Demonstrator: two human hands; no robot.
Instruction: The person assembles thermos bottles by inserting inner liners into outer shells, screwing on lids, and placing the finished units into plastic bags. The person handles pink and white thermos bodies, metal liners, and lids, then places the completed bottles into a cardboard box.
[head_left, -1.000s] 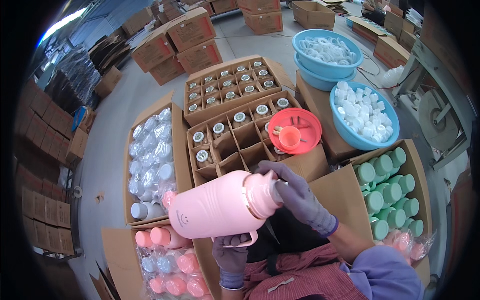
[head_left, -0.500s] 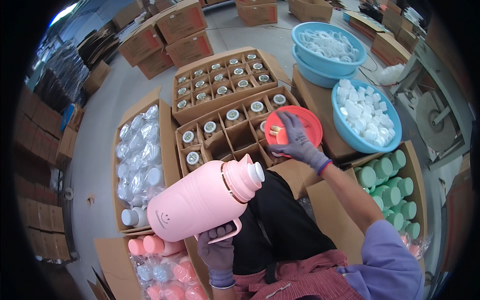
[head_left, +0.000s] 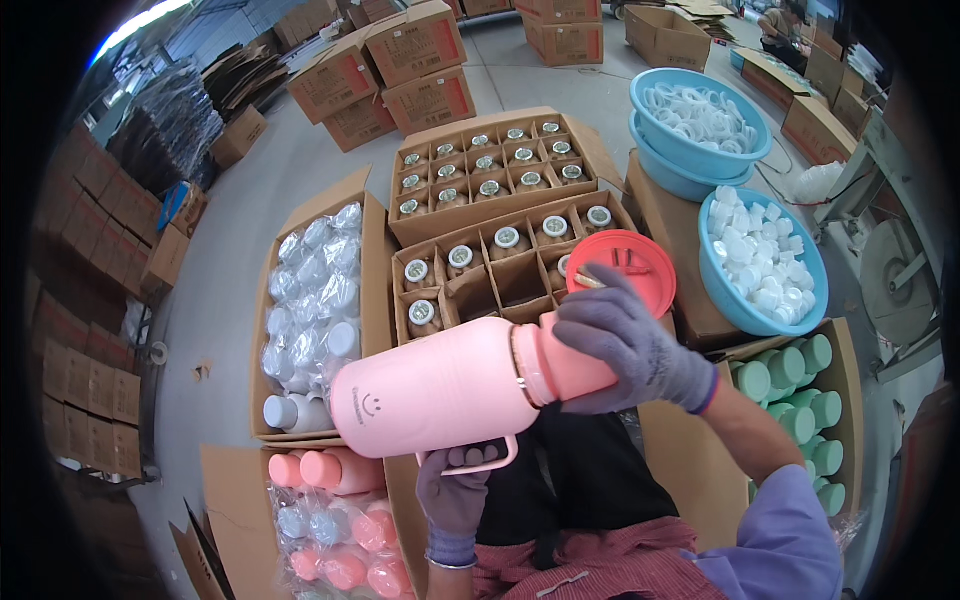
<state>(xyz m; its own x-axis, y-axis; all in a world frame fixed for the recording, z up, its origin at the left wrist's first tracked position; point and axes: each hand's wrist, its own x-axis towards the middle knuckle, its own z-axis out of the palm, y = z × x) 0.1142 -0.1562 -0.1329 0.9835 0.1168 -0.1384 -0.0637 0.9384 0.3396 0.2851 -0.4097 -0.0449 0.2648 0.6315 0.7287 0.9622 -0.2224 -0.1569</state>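
Note:
A pink thermos jug (head_left: pixel 430 390) with a smiling face on its side lies tilted across my front, mouth to the right. Its handle is gripped from below by my gloved left hand (head_left: pixel 452 495). My gloved right hand (head_left: pixel 640 350) is closed around a coral-pink cup lid (head_left: pixel 572 365), which sits over the jug's mouth and hides the stopper. Behind that hand, a round red dish (head_left: pixel 655 250) holds a few small slim pieces (head_left: pixel 632 262), partly covered by my fingers.
Divided cartons hold round-capped glass bottles (head_left: pixel 506 238) ahead. Wrapped white jugs (head_left: pixel 325 290) fill the left carton, pink ones (head_left: pixel 345 570) the lower left, green ones (head_left: pixel 800 420) the right. Blue basins hold white stoppers (head_left: pixel 760 265) and clear rings (head_left: pixel 700 118). Stacked boxes (head_left: pixel 415 50) stand behind.
My right hand has come from the red dish to the jug's mouth with the coral-pink cup lid, covering the white stopper. The jug lies more level, and the view has shifted left.

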